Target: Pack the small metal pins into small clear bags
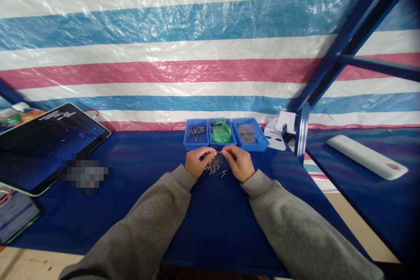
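Observation:
Between my two hands is a thin, short metal rod (216,152), held level. My left hand (197,161) pinches its left end and my right hand (238,162) pinches its right end. The fingertips cover both ends, so its exact kind does not show. Below it on the blue table lies a loose pile of small metal rods (213,166) with dark and silver parts. One or two stray rods (224,173) rest to the right of the pile, by my right hand. Just beyond my hands, the left blue bin (196,145) contains similar rods.
The middle blue bin (223,145) holds green plastic packaging, and the right blue bin (254,146) holds clear bags. White cut card pieces (277,138) lie beside a blue metal post (301,133). A monitor (55,140) and a phone-like device (19,216) are at left; a white bar (367,156) is at right.

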The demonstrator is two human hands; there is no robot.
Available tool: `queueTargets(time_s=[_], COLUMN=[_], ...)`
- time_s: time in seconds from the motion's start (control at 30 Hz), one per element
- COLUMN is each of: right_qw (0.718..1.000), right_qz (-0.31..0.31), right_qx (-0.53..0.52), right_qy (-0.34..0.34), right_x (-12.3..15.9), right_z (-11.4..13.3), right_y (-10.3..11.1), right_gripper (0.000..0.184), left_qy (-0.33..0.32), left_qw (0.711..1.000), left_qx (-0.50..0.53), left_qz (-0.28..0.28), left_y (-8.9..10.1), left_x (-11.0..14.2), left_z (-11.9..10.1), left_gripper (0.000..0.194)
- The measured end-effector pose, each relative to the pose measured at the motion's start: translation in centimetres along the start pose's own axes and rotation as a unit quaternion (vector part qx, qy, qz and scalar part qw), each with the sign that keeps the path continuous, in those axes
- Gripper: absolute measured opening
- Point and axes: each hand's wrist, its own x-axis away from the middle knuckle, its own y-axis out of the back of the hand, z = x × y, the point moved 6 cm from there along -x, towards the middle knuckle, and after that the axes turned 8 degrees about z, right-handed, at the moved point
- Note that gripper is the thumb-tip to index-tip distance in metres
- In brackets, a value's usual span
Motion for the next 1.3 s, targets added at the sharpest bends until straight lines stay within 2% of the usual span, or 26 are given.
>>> queueTargets(time_s=[0.3, 0.53, 0.67, 0.9, 1.0, 1.13, 1.23, 1.3], right_qw=[1.0, 1.0, 1.0, 0.999, 1.0, 0.999, 0.998, 0.997], right_qz=[0.003, -0.002, -0.009, 0.029, 0.007, -0.02, -0.037, -0.05], right_qx=[-0.002, 0.003, 0.003, 0.004, 0.016, 0.032, 0.047, 0.057], right_qy=[0.025, 0.02, 0.011, 0.018, 0.01, -0.002, -0.011, -0.019], right_x=[0.1, 0.1, 0.1, 0.0, 0.0, 0.0, 0.0, 0.0], right_z=[0.6, 0.3, 0.4, 0.4, 0.1, -0.2, -0.3, -0.5], right_y=[0.2, 0.0, 0.1, -0.4, -0.2, 0.3, 0.7, 1.0], right_gripper=[0.023, 0.026, 0.026, 0.03, 0.031, 0.031, 0.032, 0.033], left_qy=[-0.018, -0.048, -0.045, -0.03, -0.014, 0.002, -0.041, -0.078], left_qw=[0.994, 0.994, 0.997, 0.999, 0.999, 0.996, 0.989, 0.978], left_qx=[-0.105, -0.097, -0.06, -0.019, -0.007, -0.061, -0.111, -0.138], left_qz=[0.01, -0.001, -0.007, -0.017, -0.043, -0.061, -0.092, -0.134], left_y=[0.0, -0.1, 0.0, 0.4, 0.6, 0.7, 1.4, 2.6], left_x=[0.0, 0.1, 0.1, -0.1, 0.0, 0.2, 0.0, -0.5], left_z=[-0.6, -0.7, -0.8, -0.7, -0.3, 0.1, -0.4, -0.9], left_gripper=[0.038, 0.018, 0.016, 0.014, 0.014, 0.015, 0.013, 0.01])
